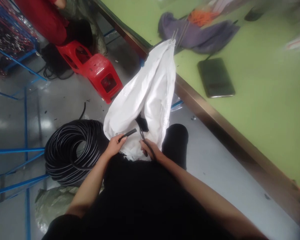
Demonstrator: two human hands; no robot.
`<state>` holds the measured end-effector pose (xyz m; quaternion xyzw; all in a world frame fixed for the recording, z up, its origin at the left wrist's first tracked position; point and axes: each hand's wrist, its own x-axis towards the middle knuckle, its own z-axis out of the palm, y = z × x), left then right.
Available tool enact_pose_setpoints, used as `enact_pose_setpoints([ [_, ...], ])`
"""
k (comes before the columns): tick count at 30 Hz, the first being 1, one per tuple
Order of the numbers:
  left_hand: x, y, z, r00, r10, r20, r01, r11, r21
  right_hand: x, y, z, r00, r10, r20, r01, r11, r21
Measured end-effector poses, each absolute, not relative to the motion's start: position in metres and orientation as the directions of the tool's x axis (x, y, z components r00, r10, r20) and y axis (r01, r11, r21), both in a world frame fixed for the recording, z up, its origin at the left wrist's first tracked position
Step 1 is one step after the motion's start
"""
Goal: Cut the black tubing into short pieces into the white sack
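My left hand [114, 145] is closed around the end of a black hose [128, 134] that juts toward the right. That hose runs back to a large black coil [71, 151] lying on the floor at my left. My right hand [150, 150] grips black scissors [141, 133], their blades pointing up toward the hose end. Both hands sit over the mouth of a white woven sack [147, 93] that hangs from the table edge in front of my lap.
A green table [260, 100] with a brown rim runs along the right, carrying a dark tablet [215, 78] and a purple cloth [197, 33]. A red plastic stool [100, 71] lies tipped on the grey floor. Blue metal racks [25, 133] stand at the left.
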<state>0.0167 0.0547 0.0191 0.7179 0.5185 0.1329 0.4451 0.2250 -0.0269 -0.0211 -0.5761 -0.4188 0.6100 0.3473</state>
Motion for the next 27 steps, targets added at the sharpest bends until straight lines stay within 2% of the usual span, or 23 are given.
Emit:
enact_pose_setpoints([
  [2,0.021,0.061,0.019,0.389,0.891,-0.233,0.621,-0.067,0.781,0.222,-0.029,-0.025,-0.124,0.909,-0.397,0.102,-0.387,-0.917],
  [5,0.031,0.063,0.019,0.424,0.878,-0.221,0.606,-0.094,0.790,0.219,-0.030,-0.029,-0.157,0.929,-0.334,0.170,-0.308,-0.936],
  [10,0.045,0.054,0.017,0.523,0.803,-0.287,0.608,-0.115,0.786,0.221,-0.030,-0.024,-0.149,0.952,-0.266,0.263,-0.221,-0.939],
  [13,0.050,0.050,0.015,0.539,0.777,-0.326,0.627,-0.111,0.771,0.221,-0.031,-0.019,-0.130,0.954,-0.269,0.264,-0.228,-0.937],
  [20,0.053,0.057,0.009,0.517,0.763,-0.388,0.698,-0.114,0.707,0.217,-0.030,-0.020,-0.098,0.919,-0.381,0.297,-0.338,-0.893],
  [27,0.048,0.062,0.006,0.575,0.697,-0.428,0.662,-0.089,0.744,0.222,-0.029,-0.028,-0.077,0.955,-0.285,0.413,-0.230,-0.881],
])
